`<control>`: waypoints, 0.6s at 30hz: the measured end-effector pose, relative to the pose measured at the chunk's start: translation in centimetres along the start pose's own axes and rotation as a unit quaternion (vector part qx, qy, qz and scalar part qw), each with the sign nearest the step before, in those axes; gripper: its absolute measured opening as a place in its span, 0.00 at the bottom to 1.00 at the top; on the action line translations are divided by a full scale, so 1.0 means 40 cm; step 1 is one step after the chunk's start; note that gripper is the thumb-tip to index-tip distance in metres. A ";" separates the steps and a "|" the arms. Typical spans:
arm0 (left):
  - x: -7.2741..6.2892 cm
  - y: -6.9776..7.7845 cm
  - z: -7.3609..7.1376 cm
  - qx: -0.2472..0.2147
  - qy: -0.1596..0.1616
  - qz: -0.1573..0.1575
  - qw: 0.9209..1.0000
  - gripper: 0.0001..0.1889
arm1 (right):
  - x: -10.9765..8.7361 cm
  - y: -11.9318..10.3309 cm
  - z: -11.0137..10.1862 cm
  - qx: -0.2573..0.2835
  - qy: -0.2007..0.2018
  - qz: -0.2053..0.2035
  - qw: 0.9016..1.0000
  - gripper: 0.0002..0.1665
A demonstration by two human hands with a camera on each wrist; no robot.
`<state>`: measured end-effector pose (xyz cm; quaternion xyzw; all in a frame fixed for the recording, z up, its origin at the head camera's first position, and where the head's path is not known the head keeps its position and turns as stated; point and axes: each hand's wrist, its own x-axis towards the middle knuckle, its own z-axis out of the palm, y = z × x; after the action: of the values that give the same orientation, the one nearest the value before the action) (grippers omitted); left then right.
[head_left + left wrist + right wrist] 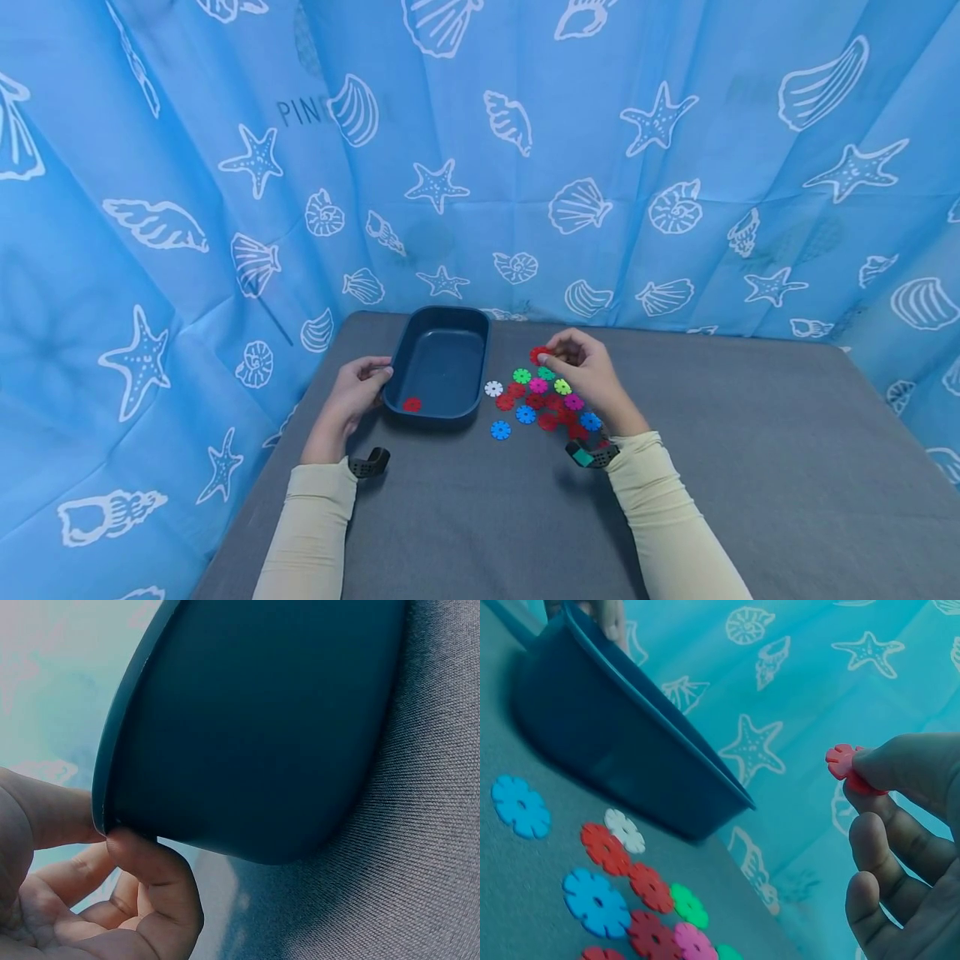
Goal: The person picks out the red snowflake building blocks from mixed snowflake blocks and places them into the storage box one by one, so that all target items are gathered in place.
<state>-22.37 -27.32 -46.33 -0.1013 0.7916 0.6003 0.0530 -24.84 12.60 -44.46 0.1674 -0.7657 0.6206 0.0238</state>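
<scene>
My left hand [358, 392] pinches the rim of a dark blue rectangular bin [442, 367] at its left side, thumb and a bent finger on the edge in the left wrist view. Inside the bin, at its near left corner, lies one red notched disc [412, 404]. Between thumb and forefinger, my right hand [588, 371] pinches a red snowflake-shaped disc [845, 762], held up over the far part of a loose group of discs. A white disc [493, 389] and a blue disc [500, 430] lie nearest the bin.
Several red, blue, green, pink and yellow discs [538, 386] lie spread on the grey cloth-covered table [480, 508], right of the bin. A blue curtain [465, 233] printed with white shells and starfish hangs behind the table and along its left side.
</scene>
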 end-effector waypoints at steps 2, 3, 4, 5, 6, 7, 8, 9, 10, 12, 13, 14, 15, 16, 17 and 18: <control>-0.001 0.001 0.001 -0.002 0.001 0.000 1.000 0.22 | 0.002 -0.002 0.010 0.005 -0.002 -0.003 1.000 0.14; -0.001 0.000 0.001 -0.003 0.002 -0.001 1.000 0.22 | 0.002 -0.003 0.016 0.007 -0.003 -0.003 1.000 0.13; -0.002 0.001 0.001 -0.003 0.001 0.000 1.000 0.22 | 0.002 -0.006 0.021 0.009 -0.003 -0.002 1.000 0.13; -0.003 0.001 0.001 -0.004 0.002 0.000 1.000 0.22 | 0.003 -0.008 0.026 0.009 -0.005 -0.003 1.000 0.13; -0.003 0.001 0.000 -0.003 0.002 0.000 1.000 0.22 | 0.004 -0.010 0.032 0.009 -0.007 -0.002 1.000 0.12; -0.003 0.001 0.000 -0.003 0.002 0.001 1.000 0.22 | 0.005 -0.010 0.036 0.010 -0.008 -0.002 1.000 0.12; -0.003 0.001 0.000 -0.004 0.002 0.001 1.000 0.22 | 0.006 -0.010 0.042 0.010 -0.009 -0.001 1.000 0.12; -0.003 0.001 0.000 -0.005 0.002 0.001 1.000 0.22 | 0.007 -0.010 0.047 0.011 -0.009 0.000 1.000 0.12; -0.003 0.001 0.000 -0.005 0.001 0.002 1.000 0.22 | 0.008 -0.011 0.052 0.011 -0.011 -0.001 1.000 0.12; -0.003 0.000 0.000 -0.004 0.000 0.002 1.000 0.22 | 0.009 -0.011 0.062 0.010 -0.015 -0.003 1.000 0.11; -0.002 -0.001 0.000 -0.004 0.000 0.002 1.000 0.22 | 0.009 -0.011 0.067 0.012 -0.017 -0.005 1.000 0.12; -0.002 -0.001 0.000 -0.004 0.000 0.002 1.000 0.22 | 0.009 -0.013 0.072 0.013 -0.019 -0.004 1.000 0.12; -0.001 -0.001 0.000 -0.004 0.000 0.001 1.000 0.22 | 0.010 -0.013 0.078 0.015 -0.021 -0.004 1.000 0.11; -0.001 0.000 0.000 -0.003 0.000 0.001 1.000 0.22 | 0.010 -0.014 0.083 0.015 -0.023 -0.004 1.000 0.11; -0.001 0.001 0.000 -0.004 0.000 0.001 1.000 0.22 | 0.011 -0.013 0.088 0.016 -0.024 -0.002 1.000 0.11; -0.001 0.002 0.000 -0.005 0.001 0.001 1.000 0.22 | 0.012 -0.013 0.093 0.019 -0.026 0.001 0.999 0.11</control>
<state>-22.36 -27.29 -46.27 -0.1010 0.7890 0.6039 0.0513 -24.52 8.85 -44.71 0.1832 -0.7540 0.6308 0.0001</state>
